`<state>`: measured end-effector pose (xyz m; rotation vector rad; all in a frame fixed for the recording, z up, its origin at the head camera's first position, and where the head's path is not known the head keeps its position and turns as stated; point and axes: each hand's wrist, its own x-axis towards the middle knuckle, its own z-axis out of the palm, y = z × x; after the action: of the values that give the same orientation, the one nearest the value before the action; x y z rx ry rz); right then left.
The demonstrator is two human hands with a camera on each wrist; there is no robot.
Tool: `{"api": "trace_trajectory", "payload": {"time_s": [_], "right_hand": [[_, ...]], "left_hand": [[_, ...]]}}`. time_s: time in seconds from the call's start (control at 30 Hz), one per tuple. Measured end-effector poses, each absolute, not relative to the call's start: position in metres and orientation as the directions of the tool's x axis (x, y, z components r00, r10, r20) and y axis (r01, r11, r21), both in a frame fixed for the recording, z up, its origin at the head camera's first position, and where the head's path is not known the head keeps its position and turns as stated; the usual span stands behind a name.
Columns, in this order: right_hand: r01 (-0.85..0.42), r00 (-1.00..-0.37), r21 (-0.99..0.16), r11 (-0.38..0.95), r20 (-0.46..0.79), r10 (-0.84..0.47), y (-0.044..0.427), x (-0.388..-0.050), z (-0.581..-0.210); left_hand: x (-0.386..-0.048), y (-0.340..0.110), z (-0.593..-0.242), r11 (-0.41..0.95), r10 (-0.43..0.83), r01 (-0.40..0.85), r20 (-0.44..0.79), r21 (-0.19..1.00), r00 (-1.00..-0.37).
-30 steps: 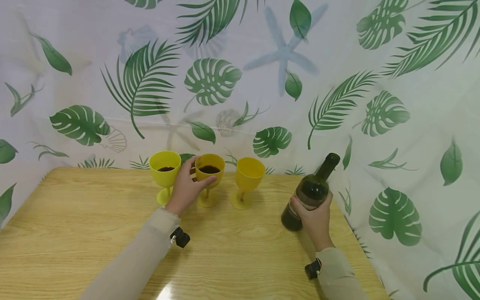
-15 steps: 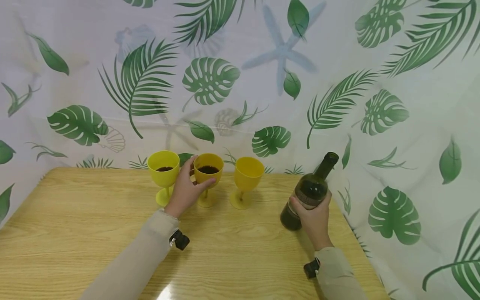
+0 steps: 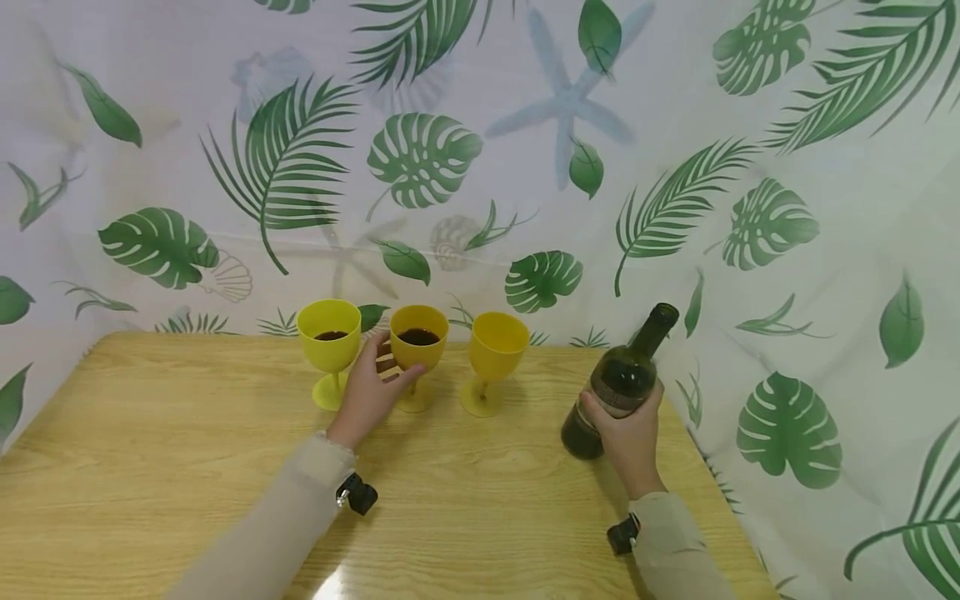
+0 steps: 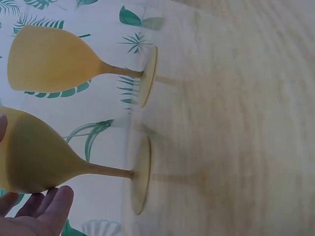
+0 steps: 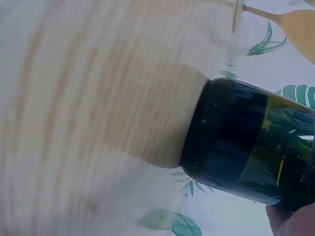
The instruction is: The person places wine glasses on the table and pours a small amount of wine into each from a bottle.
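Note:
Three stemmed goblets stand in a row at the table's far side. My left hand point(image 3: 369, 392) is at the middle orange-yellow goblet point(image 3: 420, 358), with dark liquid in its bowl. Its thumb is near the bowl's front and its fingers, loosely extended, are at the left side; in the left wrist view the fingers point(image 4: 56, 204) lie close against the bowl. To the left is a bright yellow goblet point(image 3: 328, 354), also holding dark liquid. To the right, another orange-yellow goblet point(image 3: 498, 350) shows no liquid. My right hand point(image 3: 632, 437) grips a dark green wine bottle point(image 3: 624, 375) round its label, base at the tabletop.
The wood-grain table point(image 3: 465, 508) extends in front of the goblets and to the left. A white curtain point(image 3: 465, 75) with green leaf prints hangs right behind the table and along its right side.
My left hand has loosened from the middle goblet, its thumb slipping down and its fingers drawing back slightly to the left. The right hand and bottle stay in place.

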<state>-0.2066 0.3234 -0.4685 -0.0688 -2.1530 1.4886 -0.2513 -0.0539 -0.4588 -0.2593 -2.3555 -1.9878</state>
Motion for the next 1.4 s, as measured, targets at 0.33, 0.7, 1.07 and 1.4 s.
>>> {"api": "trace_trajectory", "payload": {"time_s": [0.33, 0.7, 1.07, 1.4], "right_hand": [[-0.201, -0.876, -0.897, 0.394, 0.344, 0.338, 0.315, -0.200, -0.456], [-0.247, -0.857, -0.883, 0.398, 0.391, 0.335, 0.325, -0.208, -0.470], [-0.213, -0.871, -0.897, 0.388, 0.354, 0.341, 0.306, -0.191, -0.443], [-0.232, -0.858, -0.893, 0.385, 0.374, 0.352, 0.324, -0.207, -0.471]], "left_hand": [[-0.222, -0.048, -0.473, 0.154, 0.016, 0.057, 0.056, 0.986, -0.998], [-0.202, -0.014, -0.466, 0.186, 0.258, 0.125, 0.074, 0.975, -0.963], [-0.228, 0.028, -0.467, 0.190, 0.303, 0.155, 0.092, 0.970, -0.948], [-0.248, 0.065, -0.472, 0.180, 0.166, 0.123, 0.093, 0.976, -0.982]]}}
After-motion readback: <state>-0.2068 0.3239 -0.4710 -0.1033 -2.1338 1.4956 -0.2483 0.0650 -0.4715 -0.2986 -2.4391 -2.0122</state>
